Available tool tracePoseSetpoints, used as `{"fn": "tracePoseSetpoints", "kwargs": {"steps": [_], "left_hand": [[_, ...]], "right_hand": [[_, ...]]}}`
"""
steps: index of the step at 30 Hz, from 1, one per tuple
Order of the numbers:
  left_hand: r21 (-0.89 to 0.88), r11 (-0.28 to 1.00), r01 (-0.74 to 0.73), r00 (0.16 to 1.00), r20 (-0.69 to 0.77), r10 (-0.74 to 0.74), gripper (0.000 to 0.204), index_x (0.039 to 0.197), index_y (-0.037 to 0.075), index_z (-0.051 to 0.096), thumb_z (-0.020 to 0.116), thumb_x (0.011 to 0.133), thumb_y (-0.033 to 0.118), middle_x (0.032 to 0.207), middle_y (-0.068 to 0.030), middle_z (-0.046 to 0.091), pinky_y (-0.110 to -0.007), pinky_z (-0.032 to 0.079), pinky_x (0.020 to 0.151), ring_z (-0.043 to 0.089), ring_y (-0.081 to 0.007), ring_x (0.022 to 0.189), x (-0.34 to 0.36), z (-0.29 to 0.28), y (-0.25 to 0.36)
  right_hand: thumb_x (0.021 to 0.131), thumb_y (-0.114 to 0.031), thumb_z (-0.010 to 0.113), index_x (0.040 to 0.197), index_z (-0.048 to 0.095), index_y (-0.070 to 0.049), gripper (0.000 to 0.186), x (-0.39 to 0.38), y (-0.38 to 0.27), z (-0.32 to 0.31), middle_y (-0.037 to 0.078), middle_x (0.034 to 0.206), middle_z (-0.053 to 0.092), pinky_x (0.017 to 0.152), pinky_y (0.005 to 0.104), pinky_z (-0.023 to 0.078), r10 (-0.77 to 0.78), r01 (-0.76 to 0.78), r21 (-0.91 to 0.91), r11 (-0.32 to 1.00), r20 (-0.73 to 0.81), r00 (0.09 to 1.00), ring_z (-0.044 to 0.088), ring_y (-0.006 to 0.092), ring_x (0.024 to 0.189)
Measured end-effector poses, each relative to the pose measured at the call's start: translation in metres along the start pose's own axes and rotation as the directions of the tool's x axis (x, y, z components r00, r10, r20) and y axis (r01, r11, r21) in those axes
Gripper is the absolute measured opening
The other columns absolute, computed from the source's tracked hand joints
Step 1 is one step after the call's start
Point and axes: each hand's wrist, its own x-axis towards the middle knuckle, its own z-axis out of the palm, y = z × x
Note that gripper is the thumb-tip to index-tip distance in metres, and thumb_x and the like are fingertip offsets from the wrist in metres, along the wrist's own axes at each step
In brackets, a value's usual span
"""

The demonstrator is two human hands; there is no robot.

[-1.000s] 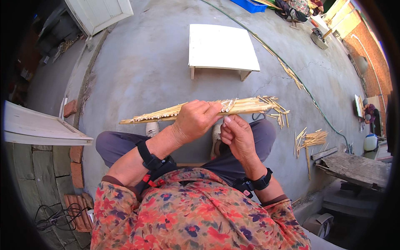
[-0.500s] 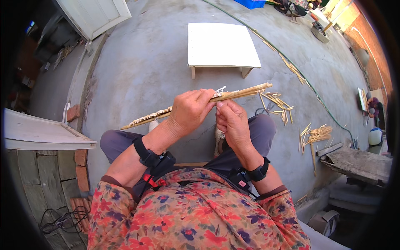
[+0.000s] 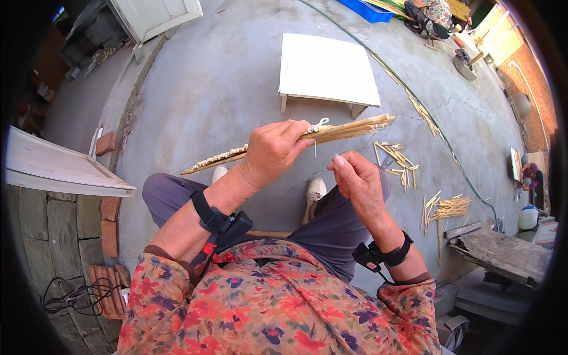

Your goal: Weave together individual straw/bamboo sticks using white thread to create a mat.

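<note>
Now, by the left hand (image 3: 275, 148) alone, the stalk bundle (image 3: 355, 128) is supported in a clamped grip above the floor (image 3: 225, 89), a white thread (image 3: 315, 149) dangling beneath, since the right hand (image 3: 361, 182) has been drawn away, curled, its contents impossible to tell.

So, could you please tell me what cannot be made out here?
Head view: middle of the stick bundle, hidden by the left hand.
Head view: whether the right hand pinches anything, too small to tell.
Head view: far end of the blue tray, cut off by the top edge.
Head view: underside of the white table, hidden by its top.
</note>
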Motion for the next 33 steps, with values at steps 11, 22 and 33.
{"fn": "tracePoseSetpoints", "kwargs": {"steps": [11, 22, 33], "left_hand": [[0.006, 0.998, -0.062, 0.998, 0.018, 0.062, 0.028, 0.094, 0.005, 0.054, 0.069, 0.071, 0.01, 0.071, -0.008, 0.058, -0.036, 0.047, 0.056, 0.06, -0.0267, 0.065, -0.007, 0.016, 0.014], [0.062, 0.982, 0.179, 0.984, -0.027, -0.178, 0.024, 0.095, 0.005, 0.057, 0.069, 0.073, 0.005, 0.078, -0.0095, 0.062, -0.035, 0.047, 0.056, 0.062, -0.0277, 0.068, 0.01, 0.003, 0.003], [-0.045, 0.999, -0.011, 1.0, 0.0, 0.011, 0.024, 0.095, 0.005, 0.056, 0.068, 0.074, 0.004, 0.078, -0.0099, 0.062, -0.036, 0.047, 0.057, 0.061, -0.0285, 0.069, 0.0, 0.027, 0.02]], "right_hand": [[0.092, -0.022, 0.056, 0.072, 0.053, -0.007, 0.025, 0.004, 0.016, 0.015, -0.009, 0.055, 0.036, 0.04, 0.0184, 0.021, 0.082, -0.084, 0.224, 0.971, 0.019, 0.996, 0.027, 0.0006, 0.045], [0.092, -0.015, 0.053, 0.072, 0.052, -0.005, 0.022, -0.054, 0.001, 0.039, -0.006, 0.059, 0.04, 0.046, 0.0196, 0.027, 0.069, -0.07, 0.001, 0.998, 0.13, 0.989, 0.034, 0.0027, 0.051], [0.093, -0.024, 0.054, 0.079, 0.054, -0.007, 0.022, 0.003, 0.005, 0.0, -0.008, 0.057, 0.033, 0.041, 0.0184, 0.021, 0.043, -0.045, 0.089, 0.995, 0.017, 0.999, 0.025, 0.0014, 0.046]]}}
